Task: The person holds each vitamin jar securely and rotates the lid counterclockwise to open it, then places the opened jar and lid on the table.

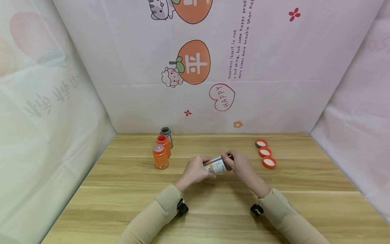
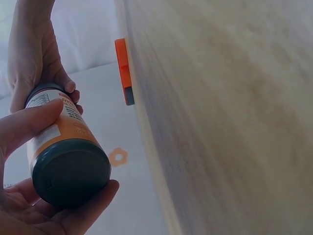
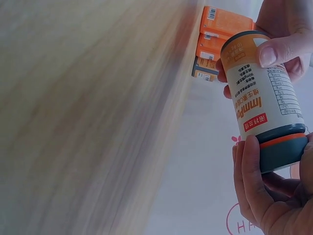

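Note:
Tilted above the table, a dark grey-green bottle point(image 1: 217, 165) with a white and orange label is held between both hands. My left hand point(image 1: 193, 171) grips its body near the base, thumb across the label in the left wrist view. At the other end, my right hand point(image 1: 244, 168) grips the cap point(image 3: 283, 152), which is dark with an orange rim. In the right wrist view the cap sits on the bottle's neck end, with the orange band showing between them. How tightly it is screwed, I cannot tell.
At the back left stand an orange bottle point(image 1: 160, 157) with a speckled top, an uncapped orange bottle point(image 1: 167, 149) and an uncapped grey bottle point(image 1: 171, 139). Three caps point(image 1: 269, 162) lie in a row at the right, pale insides upward. A printed cloth point(image 1: 268, 101) hangs behind the table.

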The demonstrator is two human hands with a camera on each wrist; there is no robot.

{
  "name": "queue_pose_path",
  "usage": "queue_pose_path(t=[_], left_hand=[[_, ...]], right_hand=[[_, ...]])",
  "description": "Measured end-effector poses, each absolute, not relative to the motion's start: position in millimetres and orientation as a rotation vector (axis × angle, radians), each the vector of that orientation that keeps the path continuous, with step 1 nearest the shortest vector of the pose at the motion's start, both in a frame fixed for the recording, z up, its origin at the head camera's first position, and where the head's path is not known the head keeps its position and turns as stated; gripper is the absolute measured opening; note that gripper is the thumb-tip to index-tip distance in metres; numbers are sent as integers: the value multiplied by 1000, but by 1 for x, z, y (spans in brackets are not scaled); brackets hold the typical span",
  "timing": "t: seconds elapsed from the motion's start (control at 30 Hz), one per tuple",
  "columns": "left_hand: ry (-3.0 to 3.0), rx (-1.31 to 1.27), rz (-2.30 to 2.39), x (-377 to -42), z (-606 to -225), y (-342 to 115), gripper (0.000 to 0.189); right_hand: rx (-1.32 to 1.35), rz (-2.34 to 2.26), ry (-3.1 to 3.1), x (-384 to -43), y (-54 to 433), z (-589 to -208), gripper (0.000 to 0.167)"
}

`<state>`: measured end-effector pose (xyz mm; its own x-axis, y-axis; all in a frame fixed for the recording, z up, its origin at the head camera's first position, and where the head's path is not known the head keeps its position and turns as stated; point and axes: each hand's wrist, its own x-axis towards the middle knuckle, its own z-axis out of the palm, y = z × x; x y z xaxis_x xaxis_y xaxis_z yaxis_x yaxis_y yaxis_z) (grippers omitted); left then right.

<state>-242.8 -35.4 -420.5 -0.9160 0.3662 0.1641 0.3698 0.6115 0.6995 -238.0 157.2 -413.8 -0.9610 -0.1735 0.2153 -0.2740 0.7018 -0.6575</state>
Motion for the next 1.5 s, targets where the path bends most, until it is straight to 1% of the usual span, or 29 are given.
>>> queue_pose_path(t=[0.2, 0.4, 0.53, 0.93, 1.23, 1.5], left_hand=[[-2819, -653, -1236, -245, -421, -36, 55], [-2840, -665, -1240, -246, -421, -37, 55], [-2865, -669, -1314, -247, -422, -38, 56], [-2908, -680, -1434, -250, -420, -40, 53], [-2917, -687, -1478, -253, -425, -43, 52], [-2934, -670, -1561, -254, -423, -46, 52]], right_hand=[[368, 1060, -2764, -237, 158, -415, 36], [378, 1051, -2758, -236, 158, -417, 41], [404, 1059, -2743, -234, 159, -418, 42], [509, 1027, -2702, -234, 162, -422, 35], [615, 1039, -2675, -237, 167, -424, 25], [684, 1166, -2651, -238, 171, -424, 26]])
